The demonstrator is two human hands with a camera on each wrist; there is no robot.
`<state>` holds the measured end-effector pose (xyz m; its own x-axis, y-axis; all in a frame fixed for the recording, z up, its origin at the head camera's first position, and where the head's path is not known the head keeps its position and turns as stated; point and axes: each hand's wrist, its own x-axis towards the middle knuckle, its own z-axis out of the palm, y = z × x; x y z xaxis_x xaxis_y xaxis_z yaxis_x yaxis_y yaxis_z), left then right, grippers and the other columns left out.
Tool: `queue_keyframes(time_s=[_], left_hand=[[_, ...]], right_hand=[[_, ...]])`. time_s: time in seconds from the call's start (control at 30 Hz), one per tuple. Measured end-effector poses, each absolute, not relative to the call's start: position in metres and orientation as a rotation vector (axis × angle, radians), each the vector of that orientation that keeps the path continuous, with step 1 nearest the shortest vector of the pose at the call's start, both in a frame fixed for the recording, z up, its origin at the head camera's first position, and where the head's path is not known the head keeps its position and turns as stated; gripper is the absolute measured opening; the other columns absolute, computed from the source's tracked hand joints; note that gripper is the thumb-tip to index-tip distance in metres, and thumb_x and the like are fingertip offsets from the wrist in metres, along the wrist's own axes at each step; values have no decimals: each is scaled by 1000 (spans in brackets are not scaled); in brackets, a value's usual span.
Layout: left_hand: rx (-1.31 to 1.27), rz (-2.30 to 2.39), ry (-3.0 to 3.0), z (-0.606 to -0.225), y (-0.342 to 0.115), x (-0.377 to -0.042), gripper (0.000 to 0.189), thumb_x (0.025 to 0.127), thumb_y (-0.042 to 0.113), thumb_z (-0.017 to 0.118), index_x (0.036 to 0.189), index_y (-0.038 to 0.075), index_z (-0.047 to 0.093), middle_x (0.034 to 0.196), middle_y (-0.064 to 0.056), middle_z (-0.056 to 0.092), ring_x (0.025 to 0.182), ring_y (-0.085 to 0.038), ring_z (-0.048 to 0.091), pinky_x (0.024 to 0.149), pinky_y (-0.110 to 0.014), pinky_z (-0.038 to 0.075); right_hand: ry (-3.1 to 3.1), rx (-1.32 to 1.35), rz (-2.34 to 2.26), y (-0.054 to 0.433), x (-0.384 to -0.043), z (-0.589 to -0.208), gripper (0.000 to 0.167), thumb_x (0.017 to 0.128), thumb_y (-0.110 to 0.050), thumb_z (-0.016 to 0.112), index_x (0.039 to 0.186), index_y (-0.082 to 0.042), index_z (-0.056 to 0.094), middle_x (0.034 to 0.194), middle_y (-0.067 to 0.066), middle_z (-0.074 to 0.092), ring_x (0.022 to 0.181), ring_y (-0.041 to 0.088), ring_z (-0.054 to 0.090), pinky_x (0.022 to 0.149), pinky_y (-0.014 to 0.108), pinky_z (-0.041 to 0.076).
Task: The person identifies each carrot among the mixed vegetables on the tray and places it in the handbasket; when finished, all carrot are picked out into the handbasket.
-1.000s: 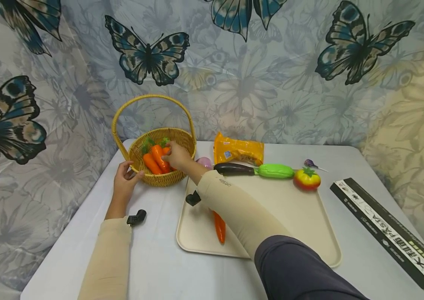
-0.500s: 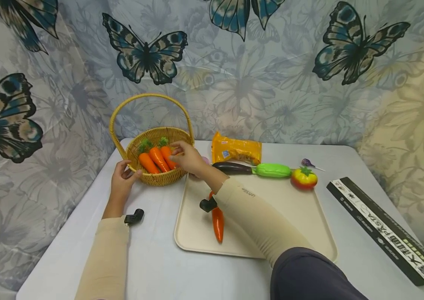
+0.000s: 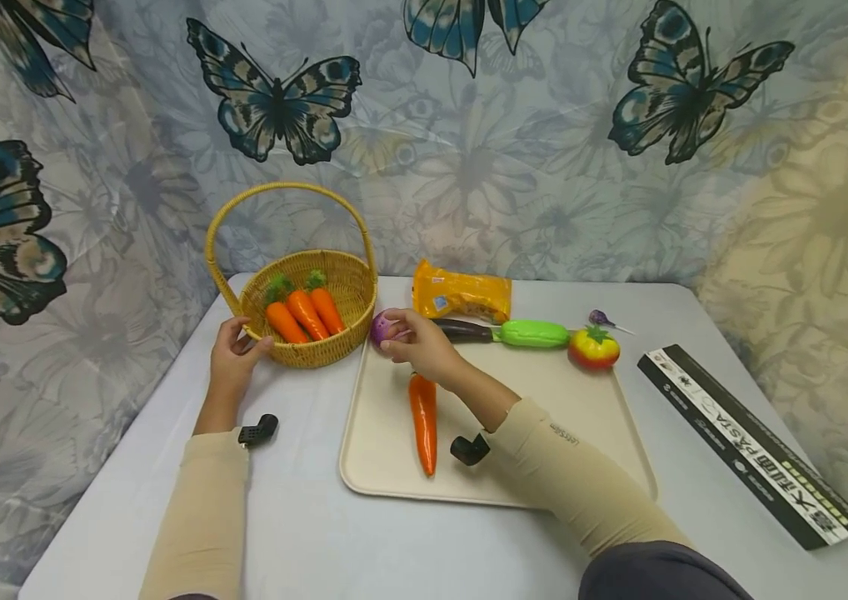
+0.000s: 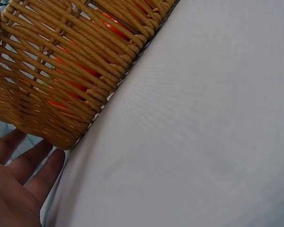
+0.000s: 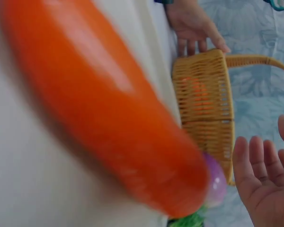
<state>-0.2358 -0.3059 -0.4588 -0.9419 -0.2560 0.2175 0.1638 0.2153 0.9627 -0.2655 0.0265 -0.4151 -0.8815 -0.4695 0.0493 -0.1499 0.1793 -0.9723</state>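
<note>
In the head view a wicker basket [image 3: 311, 354] stands at the table's back left, with orange toy carrots [image 3: 306, 312] inside. My left hand [image 3: 235, 358] grips its near left rim; the left wrist view shows fingers [image 4: 46, 176] against the wickerwork [image 4: 61, 80]. My right hand [image 3: 424, 346] hovers over the tray's back left corner, fingers loosely bent, holding nothing. Just beside its fingertips lies a purple onion [image 3: 381, 329]. Another carrot [image 3: 424, 429] lies on the beige tray [image 3: 529, 433]; its top end is hidden under the right hand. That carrot [image 5: 99, 104] looms large and blurred in the right wrist view.
A dark eggplant [image 3: 465, 331], a green cucumber-like vegetable [image 3: 534, 333] and a red-yellow tomato [image 3: 594, 350] line the tray's back edge. Behind lies an orange snack packet [image 3: 461, 292]. A small purple thing on a thin stick [image 3: 600, 318] and a long pasta box [image 3: 754, 446] are right.
My right hand has drawn out of the basket, moving right and toward me to the onion, leaving the carrots inside. My left hand keeps its place on the rim. The view has shifted slightly.
</note>
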Motion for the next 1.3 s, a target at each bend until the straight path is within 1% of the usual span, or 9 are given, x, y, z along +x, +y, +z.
queue_keyframes(time_s=[0.1, 0.3, 0.47, 0.7, 0.77, 0.9, 1.07, 1.17, 1.3], left_hand=[[88, -1771, -2161, -458, -307, -236, 64, 89, 15, 72, 138, -4, 36, 156, -16, 28, 133, -38, 39, 104, -36, 42], [101, -1787, -2145, -457, -306, -233, 62, 89, 9, 71, 138, -6, 35, 156, -16, 28, 134, -39, 38, 106, -40, 40], [126, -1765, -2158, -453, -307, -229, 60, 89, 7, 71, 137, -6, 36, 156, -16, 28, 133, -39, 39, 106, -41, 39], [96, -1791, -2152, -451, -305, -234, 63, 89, 12, 72, 138, -6, 36, 155, -17, 29, 133, -38, 39, 102, -30, 43], [90, -1799, -2148, -452, -304, -235, 63, 89, 12, 72, 138, -6, 36, 155, -18, 29, 133, -39, 39, 101, -29, 44], [106, -1804, -2143, -455, -304, -234, 63, 89, 10, 72, 138, -6, 36, 155, -17, 29, 133, -38, 39, 102, -33, 43], [126, -1799, -2154, -456, -304, -233, 63, 89, 10, 71, 138, -5, 35, 156, -15, 28, 134, -37, 39, 105, -39, 40], [122, -1798, -2155, -456, -305, -233, 63, 89, 10, 71, 138, -5, 35, 156, -16, 28, 134, -37, 39, 106, -40, 40], [101, -1799, -2149, -456, -305, -233, 63, 89, 11, 72, 138, -6, 35, 156, -16, 28, 134, -38, 39, 104, -36, 41]], right_hand=[[2233, -608, -1740, 37, -259, -417, 50, 93, -7, 67, 138, -1, 48, 109, 13, 59, 92, 22, 62, 76, 31, 57], [2264, -581, -1701, 57, -242, -423, 50, 92, -9, 69, 137, -3, 49, 119, 21, 57, 99, 24, 61, 80, 32, 56], [2316, -543, -1657, 67, -227, -427, 47, 90, -14, 71, 134, -10, 52, 118, 15, 61, 103, 23, 61, 84, 31, 55], [2419, -519, -1627, 82, -212, -428, 47, 88, -12, 73, 132, -6, 56, 112, 8, 63, 101, 21, 62, 82, 34, 54], [2435, -500, -1616, 85, -210, -430, 47, 88, -11, 73, 131, -5, 57, 110, 7, 64, 100, 21, 62, 81, 34, 54], [2412, -424, -1641, 88, -207, -437, 46, 87, -7, 73, 129, -4, 58, 109, 9, 63, 97, 22, 63, 77, 33, 55], [2291, -297, -1732, 88, -206, -447, 43, 86, -2, 73, 127, -2, 59, 109, 13, 61, 93, 24, 62, 73, 36, 57], [2290, -258, -1712, 86, -205, -455, 45, 85, -4, 74, 127, -3, 58, 108, 11, 59, 93, 22, 63, 72, 34, 57], [2420, -249, -1585, 82, -203, -459, 51, 82, -12, 79, 128, -7, 57, 107, 6, 59, 93, 17, 64, 71, 30, 55]])
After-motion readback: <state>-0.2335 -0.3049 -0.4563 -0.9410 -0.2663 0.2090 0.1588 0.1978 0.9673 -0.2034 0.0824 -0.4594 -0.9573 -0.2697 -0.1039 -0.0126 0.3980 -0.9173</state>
